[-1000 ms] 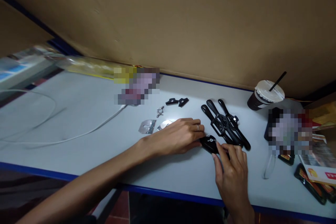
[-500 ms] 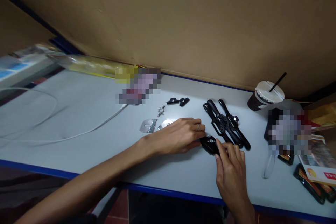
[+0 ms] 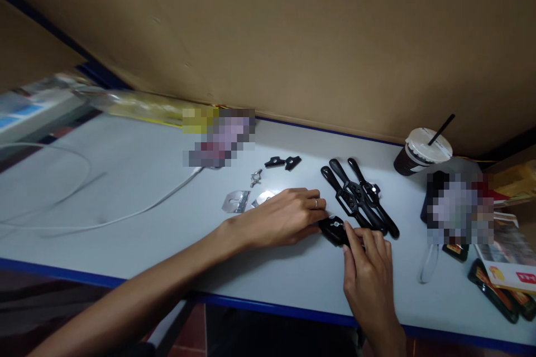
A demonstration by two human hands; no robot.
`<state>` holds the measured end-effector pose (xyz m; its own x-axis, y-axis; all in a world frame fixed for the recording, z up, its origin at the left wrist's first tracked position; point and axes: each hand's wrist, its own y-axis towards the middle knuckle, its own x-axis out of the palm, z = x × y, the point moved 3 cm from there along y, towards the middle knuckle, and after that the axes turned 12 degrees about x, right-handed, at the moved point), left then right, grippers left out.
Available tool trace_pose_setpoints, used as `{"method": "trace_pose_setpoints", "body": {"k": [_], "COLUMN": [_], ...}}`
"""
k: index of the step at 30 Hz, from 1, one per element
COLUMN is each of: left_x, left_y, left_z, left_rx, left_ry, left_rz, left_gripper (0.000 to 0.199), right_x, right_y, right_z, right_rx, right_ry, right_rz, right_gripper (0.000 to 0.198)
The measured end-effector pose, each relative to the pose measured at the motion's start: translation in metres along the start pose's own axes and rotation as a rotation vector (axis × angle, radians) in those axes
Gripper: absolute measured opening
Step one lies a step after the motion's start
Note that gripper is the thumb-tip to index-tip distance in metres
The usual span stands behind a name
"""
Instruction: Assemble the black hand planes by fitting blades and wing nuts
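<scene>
Black and glossy, a spokeshave point(image 3: 334, 231) is sitting between the two hands, over the pale grey table point(image 3: 125, 248). The left hand point(image 3: 299, 215) is holding one end, its fingertips partly hidden; the right hand point(image 3: 371, 265) is pinching the other end between thumb and fingers. Three spokeshave bodies point(image 3: 358, 195) are lying just beyond, and two silver blades point(image 3: 233, 201) are lying near the left hand.

So the black tool point(image 3: 331, 235) is kinda glossy and chunky, with a little silver fitting point(image 3: 336, 224) on its upward face. It's gripped at both ends, slanting down to the right, ends mostly covered.
</scene>
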<state>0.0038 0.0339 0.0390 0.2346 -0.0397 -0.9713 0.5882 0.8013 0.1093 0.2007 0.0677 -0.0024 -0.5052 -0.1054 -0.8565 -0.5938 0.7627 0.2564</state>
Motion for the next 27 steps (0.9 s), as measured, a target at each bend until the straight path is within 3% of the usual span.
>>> {"method": "trace_pose_setpoints", "body": {"k": [8, 15, 27], "left_x": [0.0005, 0.002, 0.0044], "left_y": [-0.0002, 0.001, 0.0011], "left_z": [-0.0003, 0.0, -0.0002], "left_rx": [-0.003, -0.026, -0.023], "left_ry": [-0.003, 0.003, -0.034], "left_rz": [0.001, -0.004, 0.003], "left_gripper": [0.015, 0.032, 0.026], "right_x": [-0.0047, -0.0024, -0.0006], "right_y": [0.001, 0.0003, 0.0016], "right_z": [-0.0016, 0.0005, -0.0009], "right_rx": [-0.001, 0.043, -0.011], "right_ry": [0.062, 0.067, -0.002], "right_rz": [0.114, 0.049, 0.026], "right_gripper": [0.027, 0.032, 0.036]}}
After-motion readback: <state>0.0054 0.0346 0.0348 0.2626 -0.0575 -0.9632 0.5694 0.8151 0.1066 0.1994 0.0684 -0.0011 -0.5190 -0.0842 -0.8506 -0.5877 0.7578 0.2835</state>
